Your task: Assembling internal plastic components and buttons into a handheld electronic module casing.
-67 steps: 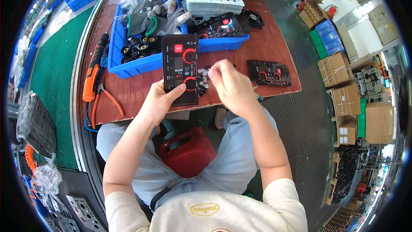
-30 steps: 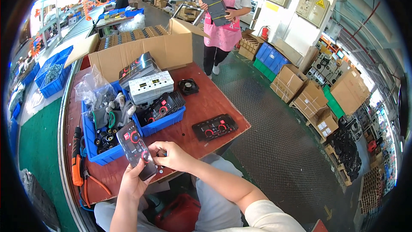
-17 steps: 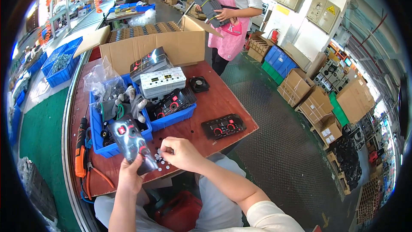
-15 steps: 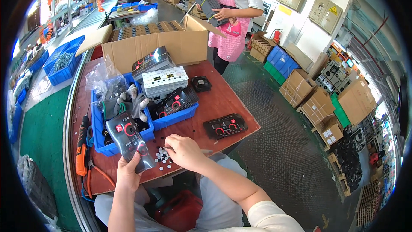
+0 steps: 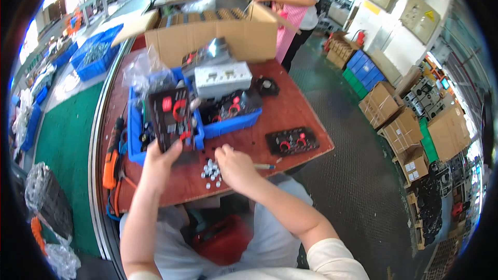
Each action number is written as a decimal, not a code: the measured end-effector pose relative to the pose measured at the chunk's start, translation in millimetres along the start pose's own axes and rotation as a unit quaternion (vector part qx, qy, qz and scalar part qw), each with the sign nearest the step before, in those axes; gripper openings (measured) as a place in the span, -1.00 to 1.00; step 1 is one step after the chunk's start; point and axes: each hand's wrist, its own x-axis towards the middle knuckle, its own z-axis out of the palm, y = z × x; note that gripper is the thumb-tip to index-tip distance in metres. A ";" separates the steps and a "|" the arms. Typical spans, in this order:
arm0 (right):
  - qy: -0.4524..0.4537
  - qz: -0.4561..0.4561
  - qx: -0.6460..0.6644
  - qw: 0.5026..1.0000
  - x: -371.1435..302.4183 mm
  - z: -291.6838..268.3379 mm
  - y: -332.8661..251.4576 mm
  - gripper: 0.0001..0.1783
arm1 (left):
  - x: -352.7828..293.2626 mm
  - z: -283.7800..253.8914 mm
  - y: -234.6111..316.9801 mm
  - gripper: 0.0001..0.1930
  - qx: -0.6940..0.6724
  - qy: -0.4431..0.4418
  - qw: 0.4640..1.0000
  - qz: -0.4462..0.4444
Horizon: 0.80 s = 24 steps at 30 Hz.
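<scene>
My left hand [image 5: 162,159] grips the lower end of a flat black panel [image 5: 170,116] with red ring markings and tilts it up over the blue bins. My right hand [image 5: 236,167] is closed, fingertips together, just right of a small pile of white round pieces [image 5: 210,170] on the red tabletop. What those fingers hold, if anything, is hidden. A slim pen-like rod [image 5: 265,166] shows past that hand's right side; I cannot tell whether it is held or lying there. Another black panel unit [image 5: 292,141] rests at the table's right.
Blue bins [image 5: 233,124] hold more black panels and a stack of white panels [image 5: 223,79]. Behind stands a large cardboard box [image 5: 207,44]. An orange-handled tool [image 5: 110,168] lies along the left edge. A small black fan [image 5: 267,86] sits farther back. A person in a pink apron [image 5: 293,13] stands beyond.
The view has shifted, so the table sits higher and farther right. My left hand has turned the panel more upright. My right hand stays beside the white pieces. The person in the apron has turned.
</scene>
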 end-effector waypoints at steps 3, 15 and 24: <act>0.011 -0.004 0.028 1.000 3.8 -5.7 -0.6 -0.82 | 38.4 10.4 32.5 -0.80 0.105 -0.033 0.991 0.073; -0.015 -0.072 0.039 0.997 -2.9 -1.3 -8.9 -0.77 | 166.5 52.3 6.9 -0.63 0.447 -0.288 0.837 0.127; -0.031 -0.085 0.021 0.996 -3.6 4.2 -4.3 -0.79 | 180.5 61.9 -13.6 -0.31 0.552 -0.256 0.785 0.118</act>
